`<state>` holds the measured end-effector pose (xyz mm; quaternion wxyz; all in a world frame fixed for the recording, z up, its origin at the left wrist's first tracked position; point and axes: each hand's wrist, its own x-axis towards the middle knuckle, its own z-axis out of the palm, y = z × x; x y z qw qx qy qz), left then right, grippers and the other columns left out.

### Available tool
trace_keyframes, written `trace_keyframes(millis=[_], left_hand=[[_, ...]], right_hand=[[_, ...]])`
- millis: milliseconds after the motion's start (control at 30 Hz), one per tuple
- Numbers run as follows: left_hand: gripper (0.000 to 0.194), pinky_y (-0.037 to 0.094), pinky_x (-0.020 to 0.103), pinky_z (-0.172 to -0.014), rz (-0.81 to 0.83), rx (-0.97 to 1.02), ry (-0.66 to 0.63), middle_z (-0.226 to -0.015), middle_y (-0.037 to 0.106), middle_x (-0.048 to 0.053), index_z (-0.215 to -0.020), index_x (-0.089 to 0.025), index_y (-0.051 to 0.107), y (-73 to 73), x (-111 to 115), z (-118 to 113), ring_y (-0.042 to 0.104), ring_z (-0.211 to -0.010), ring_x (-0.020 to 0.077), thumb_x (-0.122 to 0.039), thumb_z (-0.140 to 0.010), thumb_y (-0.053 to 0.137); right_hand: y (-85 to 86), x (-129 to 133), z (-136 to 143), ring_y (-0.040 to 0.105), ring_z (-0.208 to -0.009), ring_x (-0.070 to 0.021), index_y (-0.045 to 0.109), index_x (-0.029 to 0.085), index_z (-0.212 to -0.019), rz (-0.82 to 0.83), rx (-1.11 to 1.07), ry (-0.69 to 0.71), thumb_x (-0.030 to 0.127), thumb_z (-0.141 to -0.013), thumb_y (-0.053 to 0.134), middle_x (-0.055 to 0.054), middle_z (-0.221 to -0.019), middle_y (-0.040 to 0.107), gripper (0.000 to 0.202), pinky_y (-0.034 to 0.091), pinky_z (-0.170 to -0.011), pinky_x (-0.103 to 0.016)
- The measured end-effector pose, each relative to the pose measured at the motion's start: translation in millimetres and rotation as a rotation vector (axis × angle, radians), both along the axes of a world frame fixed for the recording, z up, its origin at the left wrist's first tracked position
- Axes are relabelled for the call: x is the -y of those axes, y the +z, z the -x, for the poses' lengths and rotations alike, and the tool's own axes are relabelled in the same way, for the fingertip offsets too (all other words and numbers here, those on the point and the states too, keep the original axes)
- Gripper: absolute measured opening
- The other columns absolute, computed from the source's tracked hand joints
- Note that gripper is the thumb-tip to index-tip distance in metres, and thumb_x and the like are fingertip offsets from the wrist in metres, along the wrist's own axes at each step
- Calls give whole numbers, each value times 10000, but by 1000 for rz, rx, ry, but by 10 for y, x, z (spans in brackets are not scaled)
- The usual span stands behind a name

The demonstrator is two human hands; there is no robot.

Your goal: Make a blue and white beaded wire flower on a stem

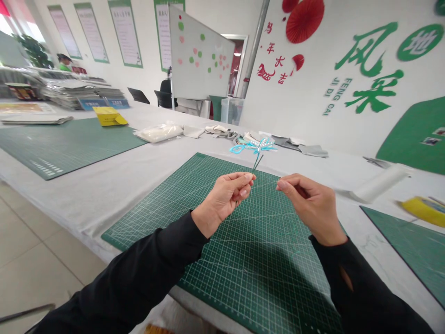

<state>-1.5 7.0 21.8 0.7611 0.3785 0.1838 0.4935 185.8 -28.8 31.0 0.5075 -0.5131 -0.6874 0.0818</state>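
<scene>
My left hand pinches the dark green stems of a light-blue craft flower between thumb and fingers. White beads or a white pattern run along its looped blue petals, and the flower points up and away from me. To the right, my right hand is closed, thumb against the forefinger, apart from the stems. Whether anything thin sits in that pinch is too small to tell. Both hands are raised above a green cutting mat with a white grid.
A second cutting mat lies left with a yellow packet. Behind are a plastic bag, fabric scraps and stacked papers. On the right are a white roll, yellow tape and scissors. A person sits far back.
</scene>
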Motion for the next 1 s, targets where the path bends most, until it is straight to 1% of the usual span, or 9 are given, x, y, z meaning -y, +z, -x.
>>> trace_keyframes(millis=[133, 267, 400, 467, 567, 700, 767, 900, 1000], left_hand=[[133, 248, 154, -432, 25, -2, 35, -639, 543, -12, -729, -73, 642, 1, -12, 1, 398, -466, 8, -192, -730, 702], [119, 261, 161, -446, 31, -3, 81, -622, 538, -17, -736, -78, 644, -5, -13, 2, 398, -462, 13, -183, -724, 699], [139, 271, 169, -459, 2, 21, 84, -588, 514, -24, -724, -84, 643, 54, 29, 16, 408, -462, 20, -208, -723, 706], [133, 262, 171, -453, 7, 40, 99, -619, 536, -16, -720, -83, 639, 131, 55, 15, 418, -460, 19, -196, -710, 710], [127, 247, 173, -442, -3, 56, 119, -660, 565, -3, -720, -80, 637, 301, 84, -2, 434, -461, 20, -179, -693, 713], [120, 229, 176, -428, -27, 56, 59, -605, 533, -21, -713, -87, 629, 556, 116, -34, 410, -448, 22, -180, -708, 704], [113, 223, 175, -426, -34, 54, 21, -573, 512, -29, -707, -93, 622, 655, 129, -50, 401, -446, 25, -178, -718, 695], [110, 245, 168, -446, -4, 55, -5, -557, 486, -38, -695, -100, 610, 758, 141, -78, 389, -452, 22, -174, -728, 685], [101, 245, 169, -446, 34, 44, 5, -586, 508, -31, -693, -99, 613, 780, 136, -86, 387, -449, 17, -165, -717, 686]], right_hand=[[73, 55, 23, 574, -692, -141, 661, 205, -696, -21, -9, -18, 371, -829, 644, -18, -739, 678, 213, 399, -609, -283], [156, 120, 50, 583, -710, -134, 664, 206, -696, -36, -20, -3, 347, -833, 648, -12, -743, 678, 197, 403, -603, -268], [236, 196, 68, 588, -721, -121, 665, 215, -707, -69, -27, 17, 307, -836, 654, 0, -764, 678, 159, 413, -607, -251], [283, 242, 76, 591, -729, -115, 660, 219, -713, -87, -42, 42, 284, -841, 651, 8, -769, 674, 144, 421, -616, -244], [382, 324, 84, 586, -731, -108, 654, 226, -716, -120, -65, 66, 257, -846, 646, 18, -761, 662, 134, 423, -616, -235], [574, 437, 71, 586, -763, -117, 652, 229, -713, -159, -144, 41, 252, -838, 655, 17, -770, 653, 128, 434, -655, -244], [671, 478, 58, 590, -793, -129, 659, 230, -717, -166, -206, 13, 268, -827, 668, 10, -793, 656, 117, 436, -676, -254], [805, 505, 35, 589, -842, -142, 676, 235, -734, -124, -281, -31, 317, -819, 674, 2, -823, 656, 118, 431, -700, -258], [833, 495, 14, 581, -850, -145, 670, 235, -721, -82, -291, -33, 345, -825, 661, 1, -804, 644, 152, 429, -707, -254]])
